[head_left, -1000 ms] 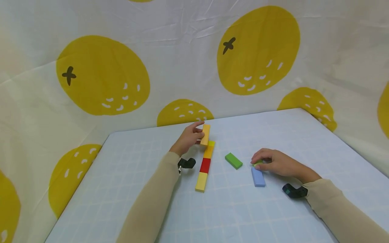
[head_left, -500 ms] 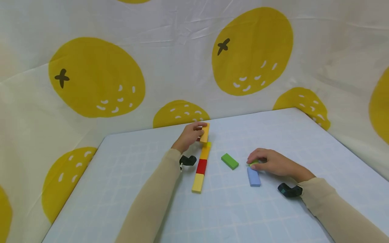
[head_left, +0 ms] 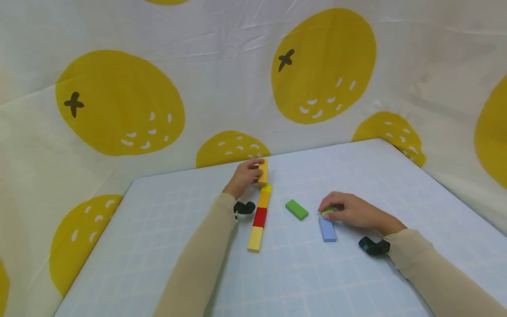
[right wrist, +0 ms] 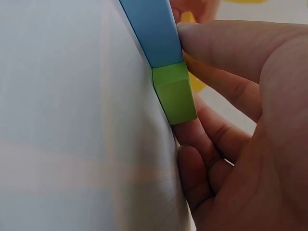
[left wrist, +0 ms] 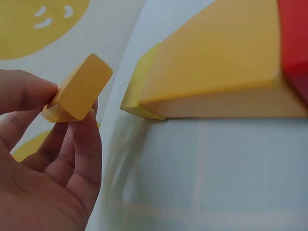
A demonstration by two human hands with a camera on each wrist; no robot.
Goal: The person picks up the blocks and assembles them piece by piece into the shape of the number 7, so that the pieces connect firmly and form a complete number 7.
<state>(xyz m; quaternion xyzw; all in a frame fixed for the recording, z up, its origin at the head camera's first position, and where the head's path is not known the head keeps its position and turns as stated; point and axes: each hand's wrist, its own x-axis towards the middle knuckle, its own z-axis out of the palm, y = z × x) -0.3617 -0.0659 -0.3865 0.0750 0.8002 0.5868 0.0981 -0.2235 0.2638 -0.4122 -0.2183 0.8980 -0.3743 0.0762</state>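
My left hand (head_left: 242, 178) holds an orange-yellow block (left wrist: 86, 89) between thumb and fingers, raised just beyond the far end of a row of blocks. Starting at the near end, that row has a pale yellow block (head_left: 255, 240), a red block (head_left: 259, 217), an orange block (head_left: 263, 199) and a bright yellow block (head_left: 266, 188). My right hand (head_left: 352, 210) pinches a lime green block (right wrist: 175, 98) at the far end of a blue block (head_left: 327, 230). In the right wrist view, the green and blue blocks meet end to end, the thumb tip right by the blue one's edge.
A darker green block (head_left: 296, 210) lies at a slant between the row and the blue block. The pale blue checked tabletop (head_left: 293, 281) ends against a white curtain (head_left: 222, 88) printed with large yellow fruit.
The left index finger has come down onto the orange-yellow block, which has shifted slightly away from the row's far end. The right hand stays at the lime green block. The head view has turned slightly right.
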